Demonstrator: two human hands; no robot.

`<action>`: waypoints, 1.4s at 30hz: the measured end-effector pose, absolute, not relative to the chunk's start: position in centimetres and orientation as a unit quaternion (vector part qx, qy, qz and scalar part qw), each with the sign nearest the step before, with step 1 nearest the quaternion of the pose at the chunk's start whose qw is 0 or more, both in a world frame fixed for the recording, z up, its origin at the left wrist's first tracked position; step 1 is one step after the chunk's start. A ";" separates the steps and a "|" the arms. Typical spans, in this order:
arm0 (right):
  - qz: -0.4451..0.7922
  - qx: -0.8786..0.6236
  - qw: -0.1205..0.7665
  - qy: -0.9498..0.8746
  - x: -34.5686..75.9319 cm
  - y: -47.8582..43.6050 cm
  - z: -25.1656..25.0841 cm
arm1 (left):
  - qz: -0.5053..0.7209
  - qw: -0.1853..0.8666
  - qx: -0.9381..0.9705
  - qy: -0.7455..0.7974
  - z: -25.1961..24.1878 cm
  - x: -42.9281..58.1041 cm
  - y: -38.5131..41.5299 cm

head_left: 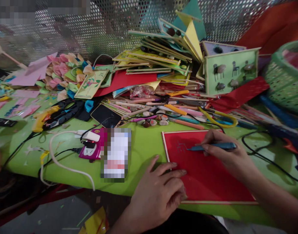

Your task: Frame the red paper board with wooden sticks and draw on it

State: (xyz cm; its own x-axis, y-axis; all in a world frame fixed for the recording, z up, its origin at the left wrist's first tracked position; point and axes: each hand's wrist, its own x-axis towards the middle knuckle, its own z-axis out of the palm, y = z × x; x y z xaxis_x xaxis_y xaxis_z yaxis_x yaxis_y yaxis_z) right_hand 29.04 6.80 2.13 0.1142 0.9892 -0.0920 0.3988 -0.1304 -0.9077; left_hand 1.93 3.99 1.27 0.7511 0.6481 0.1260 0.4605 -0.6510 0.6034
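My right hand (226, 159) grips a blue pen (222, 146) whose tip points left onto a red board (212, 182) with a pale wooden frame. Beside the tip, thin dark strokes (181, 146) show on the upper left of the red surface. Across the board's left edge rests my left hand (161, 188), fingers stretched out and holding nothing. Left of that hand, a phone (117, 152) with a blurred lit screen leans by a magenta power strip (99, 143).
Behind the board lie several pens and sticks (183, 110), pebbles (153, 122) and a stack of framed panels (153, 58). A green basket (285, 78) and a blue glue gun (289, 139) are at right. Cables (63, 162) and a yellow-handled tool (45, 117) lie at left.
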 end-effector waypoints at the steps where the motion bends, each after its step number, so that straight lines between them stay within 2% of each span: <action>1: 0.391 -0.643 0.379 -0.539 29.1 6.8 2.1 | 0.172 0.282 0.891 0.311 1.3 1.9 4.0; 10: 0.432 -0.614 0.429 -0.502 29.6 6.7 1.3 | 0.183 0.295 0.885 0.312 1.3 1.9 4.0; 24: 0.402 -0.635 0.389 -0.533 29.5 6.7 1.4 | 0.189 0.283 0.888 0.309 1.1 1.9 4.0; 42: 0.420 -0.617 0.404 -0.528 29.7 6.8 1.2 | 0.190 0.278 0.889 0.310 1.1 1.9 4.0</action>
